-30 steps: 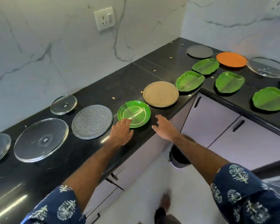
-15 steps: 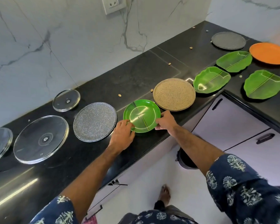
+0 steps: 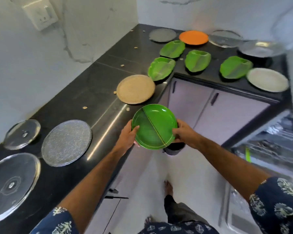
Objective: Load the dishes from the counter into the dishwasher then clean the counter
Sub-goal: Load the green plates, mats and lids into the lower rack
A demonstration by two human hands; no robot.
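Observation:
A round green plate (image 3: 154, 126) with a yellow dividing line hangs tilted in the air just off the front edge of the black counter (image 3: 98, 92). My left hand (image 3: 128, 135) grips its left rim and my right hand (image 3: 183, 133) grips its right rim. The dishwasher (image 3: 267, 146) stands open at the right, its wire rack partly in view. Other dishes lie on the counter: a tan plate (image 3: 135, 89), several green leaf-shaped plates (image 3: 161, 68), an orange plate (image 3: 193, 37), a white plate (image 3: 267, 79).
A speckled grey plate (image 3: 66, 142) and glass lids (image 3: 22, 133) lie on the counter's left part. Crumbs (image 3: 84, 107) dot the counter. More glass lids (image 3: 225, 38) sit at the back right. Lilac cabinet doors (image 3: 193, 105) run below, with a dark bin (image 3: 173, 149) on the white floor.
Both hands have gripped the round green plate and lifted it off the counter toward me. My view has turned right, bringing the open dishwasher into sight.

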